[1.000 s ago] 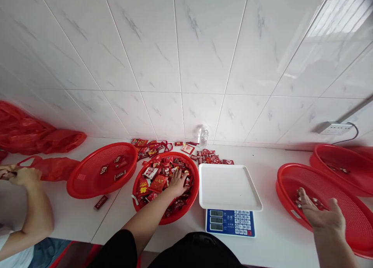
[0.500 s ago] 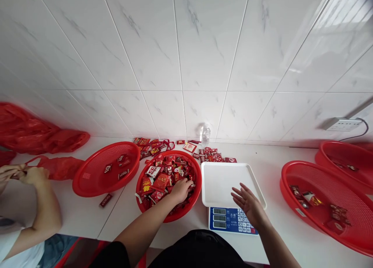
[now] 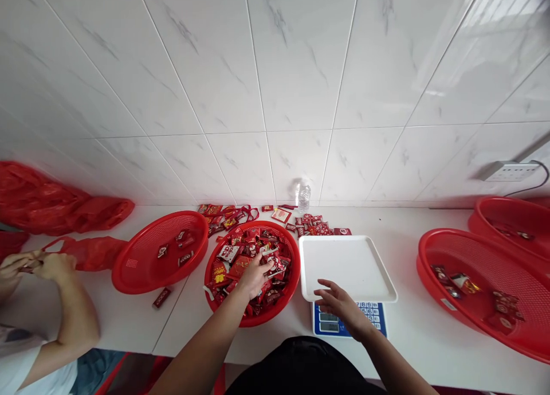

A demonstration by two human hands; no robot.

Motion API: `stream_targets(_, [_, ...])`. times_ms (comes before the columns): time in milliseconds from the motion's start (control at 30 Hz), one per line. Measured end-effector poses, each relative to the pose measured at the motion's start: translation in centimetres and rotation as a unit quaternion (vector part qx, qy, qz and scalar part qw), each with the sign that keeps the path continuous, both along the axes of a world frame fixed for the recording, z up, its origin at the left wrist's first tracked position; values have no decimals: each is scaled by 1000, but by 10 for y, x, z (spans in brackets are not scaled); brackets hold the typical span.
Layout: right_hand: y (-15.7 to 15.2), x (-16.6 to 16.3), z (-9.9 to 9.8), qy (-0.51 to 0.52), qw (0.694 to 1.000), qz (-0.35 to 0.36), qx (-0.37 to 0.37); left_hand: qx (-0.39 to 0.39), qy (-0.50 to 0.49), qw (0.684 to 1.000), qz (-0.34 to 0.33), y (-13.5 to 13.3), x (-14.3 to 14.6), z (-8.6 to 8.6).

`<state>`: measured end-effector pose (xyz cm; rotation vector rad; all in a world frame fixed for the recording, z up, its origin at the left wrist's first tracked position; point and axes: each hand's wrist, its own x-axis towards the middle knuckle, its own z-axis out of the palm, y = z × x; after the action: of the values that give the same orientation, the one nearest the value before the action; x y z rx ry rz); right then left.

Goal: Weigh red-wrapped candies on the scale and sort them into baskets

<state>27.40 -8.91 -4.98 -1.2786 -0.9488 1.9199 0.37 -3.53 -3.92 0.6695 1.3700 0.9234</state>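
Inside the round red basket (image 3: 296,269), my left hand (image 3: 252,279) pinches a red-and-white wrapped snack packet (image 3: 273,261) above a heap of small red packets. Several of them have printed lettering, and a larger red one (image 3: 239,267) lies left of my fingers. My right hand (image 3: 341,309) is open and holds nothing, its fingers apart over the front edge of a digital scale (image 3: 378,320). On the scale sits a bare white tray (image 3: 346,263). My right forearm and hand cover part of the scale's keypad.
Loose red packets (image 3: 315,225) and a clear plastic bottle (image 3: 304,197) stand along the tiled wall. A red basket (image 3: 150,257) lies left, others (image 3: 433,251) right, each with a few packets. At far left, a co-worker's hands (image 3: 51,266) hold something small near red bags (image 3: 97,211).
My left hand has come up from the heap with a red-and-white packet in its fingers. My right hand has moved left, toward the basket. The view has shifted slightly.
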Motion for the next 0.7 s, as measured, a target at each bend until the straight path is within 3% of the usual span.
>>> stream_targets(100, [7, -21, 11, 39, 999, 27, 13, -11, -92, 995, -23, -9, 16, 15])
stream_targets(267, [12, -46, 16, 116, 992, 36, 18, 17, -133, 981, -143, -29, 41, 28])
stream_targets(400, [11, -39, -7, 70, 997, 10, 17, -11, -94, 984, -150, -38, 49, 19])
stream_targets(533, [9, -12, -29, -5, 998, -67, 12, -33, -52, 991, -121, -34, 57, 7])
stream_targets(700, [11, 17, -31, -51, 990, -131, 12, -11, -36, 988, -150, -16, 83, -5])
